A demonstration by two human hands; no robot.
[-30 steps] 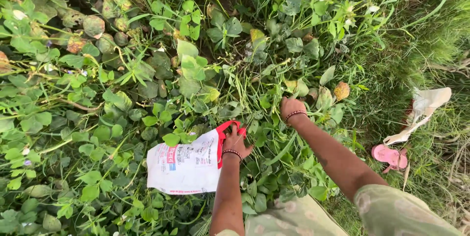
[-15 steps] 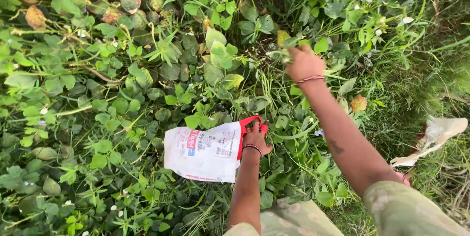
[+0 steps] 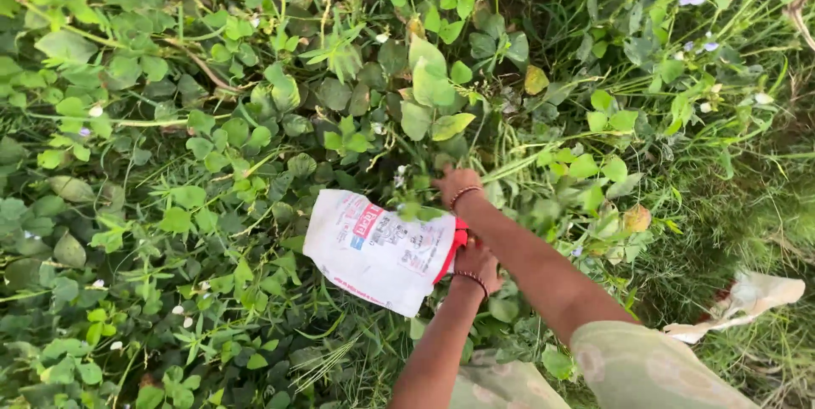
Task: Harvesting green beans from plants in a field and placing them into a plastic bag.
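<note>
The left hand (image 3: 477, 260) has its grip closed on the red mouth of a white printed plastic bag (image 3: 378, 249), which lies over the leafy green vines (image 3: 212, 137) just left of both wrists. The right hand (image 3: 454, 182) reaches into the leaves just above the bag; its fingers are buried in foliage, so I cannot tell its grip.

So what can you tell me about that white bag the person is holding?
The white bag looks like thin printed plastic, with small red, blue and dark markings and a red rim at its mouth. It looks partly filled and crumpled, lying tilted on the green leafy plants. The left hand grips its red mouth end, which points right. The right hand is just above it, reaching into the leaves. A few leaves overlap its top edge.
</note>
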